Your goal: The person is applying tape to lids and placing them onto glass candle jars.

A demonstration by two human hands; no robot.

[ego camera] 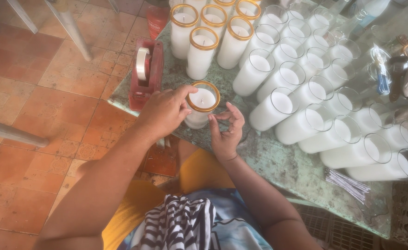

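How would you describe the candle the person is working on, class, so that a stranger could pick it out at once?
Start at the worn green table crowded with white glass candles. At its near edge, right of the red tape dispenser, one candle stands alone between the left hand and the right hand. Unlike the plain-rimmed rows to its right, it has a gold rim band, and it stands apart from the other gold-rimmed candles at the back.

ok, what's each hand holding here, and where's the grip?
Left hand grips the candle glass at its gold rim, fingers over the near-left edge. Right hand pinches at the rim's right side; what it pinches is too small to tell.
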